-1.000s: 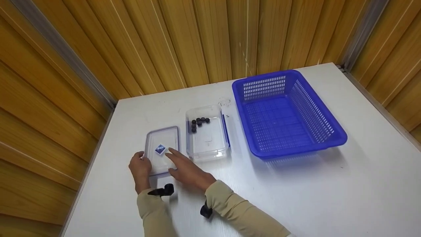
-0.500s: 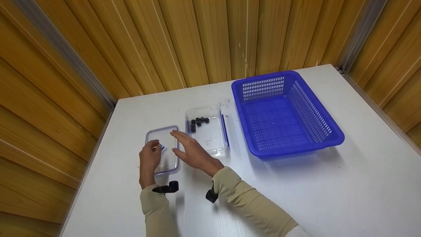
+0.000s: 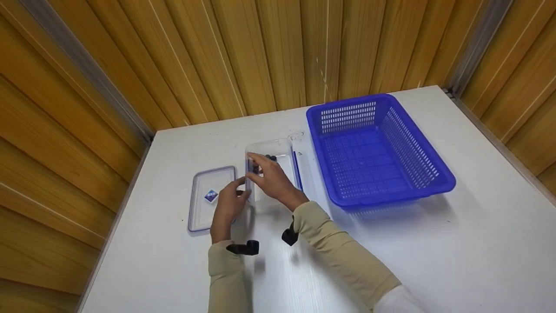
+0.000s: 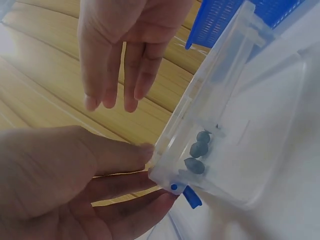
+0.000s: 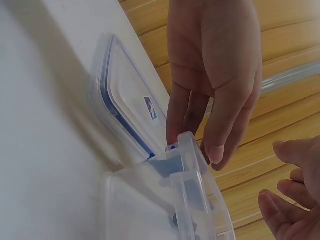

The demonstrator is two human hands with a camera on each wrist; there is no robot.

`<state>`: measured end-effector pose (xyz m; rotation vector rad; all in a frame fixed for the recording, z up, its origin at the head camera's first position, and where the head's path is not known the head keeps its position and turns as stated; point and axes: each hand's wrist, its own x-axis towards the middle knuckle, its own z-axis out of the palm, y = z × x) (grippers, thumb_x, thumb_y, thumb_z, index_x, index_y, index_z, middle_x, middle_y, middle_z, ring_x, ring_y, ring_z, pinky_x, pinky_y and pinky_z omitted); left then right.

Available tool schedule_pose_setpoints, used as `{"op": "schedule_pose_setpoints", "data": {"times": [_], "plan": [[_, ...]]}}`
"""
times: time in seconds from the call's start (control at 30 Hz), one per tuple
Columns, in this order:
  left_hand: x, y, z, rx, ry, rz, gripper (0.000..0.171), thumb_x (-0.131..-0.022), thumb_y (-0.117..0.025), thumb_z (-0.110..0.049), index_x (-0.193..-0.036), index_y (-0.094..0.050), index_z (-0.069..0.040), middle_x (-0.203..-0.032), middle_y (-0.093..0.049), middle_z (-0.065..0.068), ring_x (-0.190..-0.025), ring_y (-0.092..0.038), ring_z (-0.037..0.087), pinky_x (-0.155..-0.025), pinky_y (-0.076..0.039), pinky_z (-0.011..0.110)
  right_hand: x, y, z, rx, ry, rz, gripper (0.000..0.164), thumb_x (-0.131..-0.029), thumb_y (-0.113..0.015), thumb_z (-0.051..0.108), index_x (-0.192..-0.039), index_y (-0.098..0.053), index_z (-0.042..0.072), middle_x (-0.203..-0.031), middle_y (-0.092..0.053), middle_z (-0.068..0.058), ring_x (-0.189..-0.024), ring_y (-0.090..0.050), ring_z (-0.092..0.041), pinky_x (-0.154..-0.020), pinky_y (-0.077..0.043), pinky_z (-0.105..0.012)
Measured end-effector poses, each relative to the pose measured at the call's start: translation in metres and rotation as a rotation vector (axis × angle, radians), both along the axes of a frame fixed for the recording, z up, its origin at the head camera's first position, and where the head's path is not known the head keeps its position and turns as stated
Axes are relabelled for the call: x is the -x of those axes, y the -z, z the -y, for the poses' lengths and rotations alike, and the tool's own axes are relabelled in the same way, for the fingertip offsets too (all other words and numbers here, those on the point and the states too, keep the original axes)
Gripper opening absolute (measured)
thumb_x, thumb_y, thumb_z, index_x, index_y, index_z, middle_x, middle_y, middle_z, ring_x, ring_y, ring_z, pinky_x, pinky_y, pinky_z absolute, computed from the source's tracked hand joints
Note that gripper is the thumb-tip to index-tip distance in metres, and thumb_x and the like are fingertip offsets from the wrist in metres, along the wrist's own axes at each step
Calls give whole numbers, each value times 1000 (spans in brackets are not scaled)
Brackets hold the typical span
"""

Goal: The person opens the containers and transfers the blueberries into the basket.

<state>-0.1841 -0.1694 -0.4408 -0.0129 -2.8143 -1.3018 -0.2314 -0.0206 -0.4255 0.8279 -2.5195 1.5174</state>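
Note:
A clear plastic box (image 3: 282,174) stands on the table, with several small dark round pieces (image 4: 199,149) lying inside. My left hand (image 3: 229,203) is at its near left corner, the thumb against the rim and the fingers on the outer side by a blue clip (image 4: 192,197). Above the left side of the box, my right hand (image 3: 276,180) extends its fingers toward the left wall, partly covering the dark pieces in the head view. Both wrist views show the right hand apart from the box. The clear lid (image 3: 202,217), with a blue sticker (image 3: 211,196), lies flat at the left.
A blue slatted basket (image 3: 369,165) stands to the right of the box. Yellow wood-look walls (image 3: 260,56) rise behind the white table (image 3: 391,261) and on both sides. A blue side clip (image 3: 297,167) hangs along the box's right side.
My left hand has moved right from the lid's left edge, across the lid, to the box. My right hand has moved from over the lid to over the box. The lid has stayed put.

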Motion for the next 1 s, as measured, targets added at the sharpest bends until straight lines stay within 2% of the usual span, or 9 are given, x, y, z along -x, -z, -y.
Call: {"op": "schedule_pose_setpoints", "data": {"times": [0.3, 0.5, 0.7, 0.87, 1.0], "plan": [[-1, -2, -7, -6, -41, 28, 47, -91, -58, -2, -136, -47, 7, -135, -53, 23, -107, -64, 36, -87, -53, 42, 18, 8, -1, -45, 28, 98, 53, -90, -65, 12, -138, -47, -1, -134, -55, -20, -119, -56, -36, -95, -49, -40], [-2, -1, -8, -16, -47, 36, 47, -91, -58, -2, -136, -48, 6, -136, -53, 22, -107, -64, 35, -86, -53, 40, 31, 18, -2, -104, 63, 134, 49, -89, -66, 12, -134, -52, -2, -128, -60, -20, -116, -58, -32, -96, -48, -41], [-1, -2, -9, -9, -51, 52, 47, -92, -58, -3, -137, -48, 4, -137, -53, 20, -108, -64, 34, -87, -53, 41, 38, 23, -3, -173, 87, 213, 47, -89, -66, 14, -133, -54, 0, -129, -60, -16, -119, -57, -29, -99, -46, -40], [0, -3, -10, -4, -69, 65, 47, -92, -58, -5, -137, -49, 2, -137, -54, 19, -108, -64, 32, -86, -53, 40, 42, 27, 1, -222, 84, 220, 43, -89, -67, 13, -128, -58, -2, -126, -62, -17, -117, -59, -30, -98, -47, -39], [-1, -3, -11, 2, -68, 60, 46, -92, -58, -4, -137, -49, 1, -135, -55, 20, -105, -65, 31, -83, -54, 39, 45, 33, 4, -259, 97, 215, 37, -88, -67, 12, -122, -63, -1, -117, -67, -18, -109, -63, -31, -92, -50, -40]]}}
